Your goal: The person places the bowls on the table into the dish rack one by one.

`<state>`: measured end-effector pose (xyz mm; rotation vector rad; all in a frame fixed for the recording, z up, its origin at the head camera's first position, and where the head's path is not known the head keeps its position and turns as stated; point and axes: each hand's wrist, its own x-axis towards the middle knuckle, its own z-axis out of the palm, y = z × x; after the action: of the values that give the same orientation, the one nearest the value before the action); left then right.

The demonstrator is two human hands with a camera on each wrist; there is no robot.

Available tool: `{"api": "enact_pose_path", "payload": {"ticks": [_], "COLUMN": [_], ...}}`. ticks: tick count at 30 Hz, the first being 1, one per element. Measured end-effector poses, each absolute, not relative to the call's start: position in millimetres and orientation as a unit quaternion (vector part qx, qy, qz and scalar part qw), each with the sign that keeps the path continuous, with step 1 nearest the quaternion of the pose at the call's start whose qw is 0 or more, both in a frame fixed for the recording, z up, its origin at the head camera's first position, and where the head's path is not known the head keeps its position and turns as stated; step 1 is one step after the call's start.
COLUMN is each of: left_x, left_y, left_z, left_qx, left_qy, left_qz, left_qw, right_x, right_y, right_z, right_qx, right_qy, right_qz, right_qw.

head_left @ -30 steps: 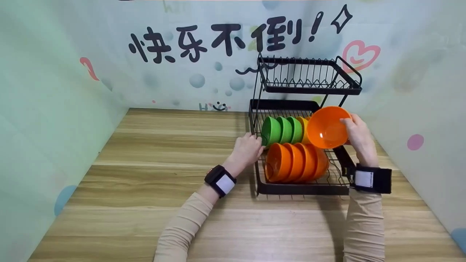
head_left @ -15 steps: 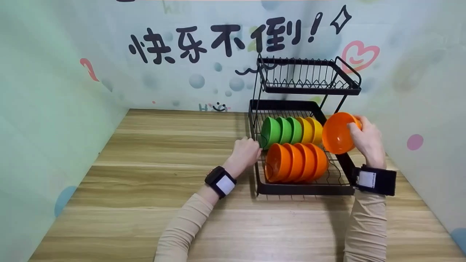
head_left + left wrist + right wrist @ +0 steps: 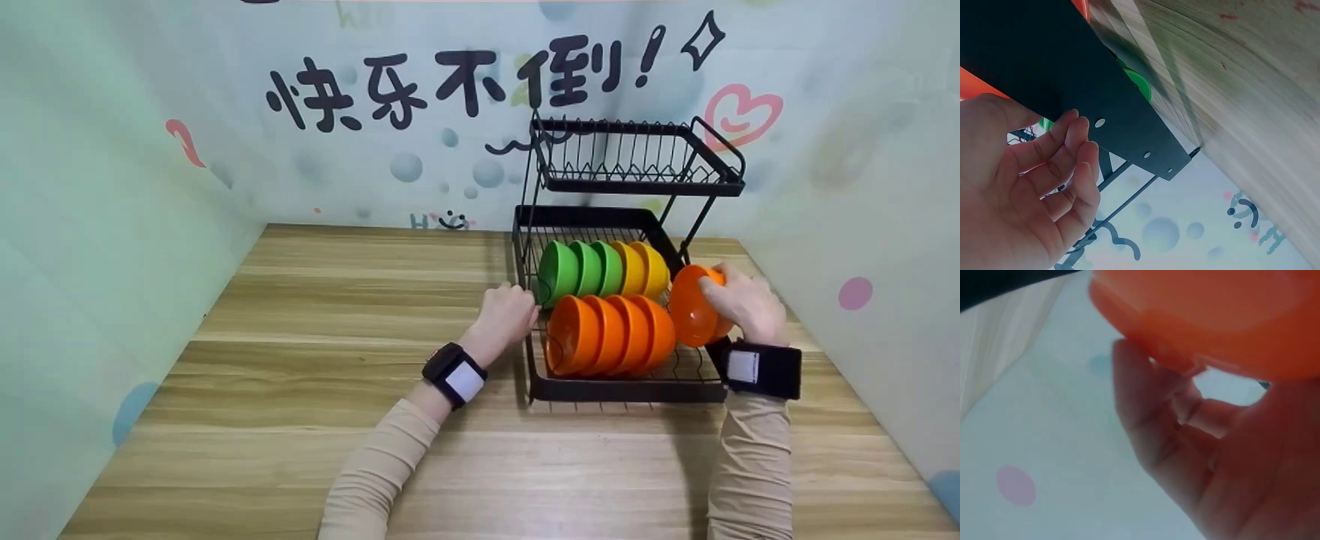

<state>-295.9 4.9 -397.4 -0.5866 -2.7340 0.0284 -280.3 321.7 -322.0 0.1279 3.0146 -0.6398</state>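
Observation:
My right hand (image 3: 750, 304) pinches an orange bowl (image 3: 691, 307) by its rim, the bowl on its side with its mouth facing left. It is over the right end of the dish rack's lower tier, just right of the row of orange bowls (image 3: 574, 337). In the right wrist view, fingers (image 3: 1134, 394) press the underside of the orange bowl (image 3: 1213, 320). On the rack's left side, my left hand (image 3: 504, 315) grips the edge of the black dish rack (image 3: 630, 390). The left wrist view has its thumb behind the side panel (image 3: 1027, 62) and fingertips against the outer face.
Behind the orange row stand three green bowls (image 3: 559, 274) and two yellow bowls (image 3: 651, 270), also on their sides. The upper rack tier (image 3: 637, 185) rises over the back. The wooden table (image 3: 337, 315) extends left and forward, with printed cloth walls (image 3: 337, 180) around it.
My right hand has carried the orange bowl rightward, then down and toward me, to the right end of the orange row. The yellow bowls came into view. My left hand has stayed nearly still.

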Motion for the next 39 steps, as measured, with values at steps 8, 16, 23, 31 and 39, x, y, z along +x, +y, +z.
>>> {"api": "enact_pose_path", "payload": {"ticks": [8,16,23,31,39], "left_x": [-297,-298,-299,-299,-299], "left_y": [5,6,6,6,6], "left_z": [-398,-398,-398,-398,-398], "left_qx": [-0.208,-0.202,-0.202,-0.204,-0.203], "left_qy": [-0.962,-0.965,-0.967,-0.967,-0.968], "left_qz": [0.011,0.018,0.016,0.009,0.002], "left_qw": [0.179,0.166,0.152,0.15,0.149], "right_x": [-286,-286,-289,-289,-289], "right_y": [315,306,301,301,301], "right_z": [-329,-333,-335,-336,-335], "right_qx": [-0.004,-0.002,-0.017,-0.028,-0.038], "right_qy": [0.977,0.971,0.971,0.961,0.957], "right_qz": [-0.197,-0.187,-0.157,-0.17,-0.192], "right_qw": [0.084,0.147,0.177,0.216,0.215]}}
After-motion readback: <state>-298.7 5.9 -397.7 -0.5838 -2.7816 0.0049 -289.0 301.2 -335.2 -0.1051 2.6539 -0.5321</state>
